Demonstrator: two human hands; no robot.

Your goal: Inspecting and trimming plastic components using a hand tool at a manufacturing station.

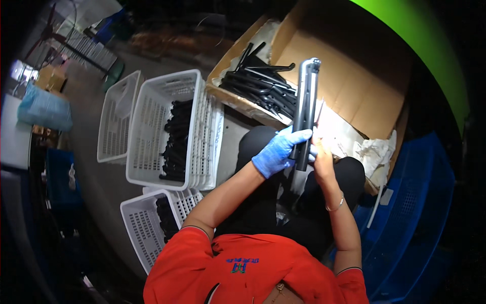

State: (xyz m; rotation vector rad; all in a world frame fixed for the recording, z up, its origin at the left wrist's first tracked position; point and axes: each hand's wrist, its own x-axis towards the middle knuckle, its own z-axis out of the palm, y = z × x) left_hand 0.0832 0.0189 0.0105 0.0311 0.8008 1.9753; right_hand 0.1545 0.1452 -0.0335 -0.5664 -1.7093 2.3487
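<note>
My left hand (278, 152), in a blue glove, is closed around a pair of glossy black tubes (305, 96) lying side by side. They stand nearly upright over my lap, with bright glare on their joined upper end. Just right of them is my right hand (323, 157), its fingers bent up close to the tubes. From it rises a thin, dark, pointed tool (319, 112), whose handle is hidden in the fingers. Beyond the tubes, a heap of similar black tubular parts (258, 83) fills the left side of an open cardboard box (339, 76).
Left of my knees stand stacked white baskets (135, 121) with black parts inside. A smaller white basket (139, 223) sits nearer me, and another white basket (109, 131) lies farther left. Crumpled white wrapping (377, 152) hangs at the box edge. Blue crates (410, 213) are at right.
</note>
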